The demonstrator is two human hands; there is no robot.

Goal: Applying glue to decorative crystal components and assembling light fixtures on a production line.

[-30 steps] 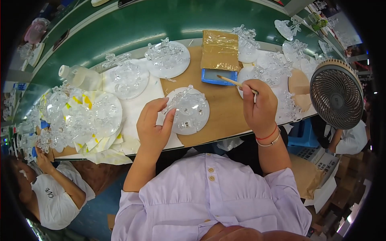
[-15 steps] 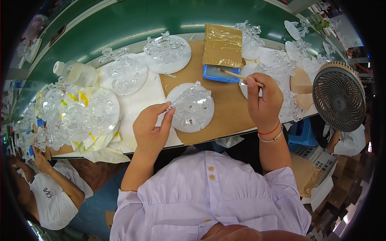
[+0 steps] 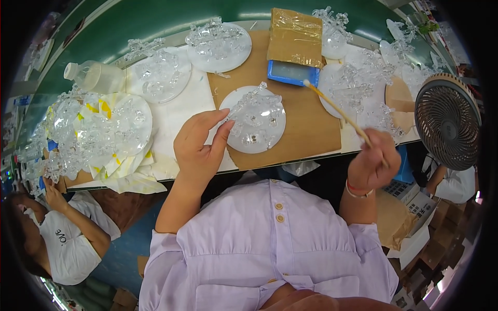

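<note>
My right hand (image 3: 374, 160) grips a thin wooden-handled brush (image 3: 340, 111). Its pale tip points up and left, close to the front edge of a blue tray (image 3: 290, 81) that holds a whitish substance. In front of me lies a round white disc (image 3: 244, 145) with a clear plastic ornament (image 3: 258, 115) on it. At its left edge, thumb and forefinger of my left hand (image 3: 201, 139) pinch a clear plastic part of the ornament. The exact part between those fingertips is hard to make out.
A taped cardboard piece (image 3: 294, 39) covers the tray's back. More discs with clear ornaments (image 3: 219, 44) stand behind and to both sides. A translucent bottle (image 3: 98, 76) lies at left, and a dark fan (image 3: 448, 122) stands at right. Another person's hand (image 3: 54, 198) is at far left.
My right hand has drawn back toward me and to the right, lifting the brush tip out of the blue tray. My left hand keeps its pinch at the ornament.
</note>
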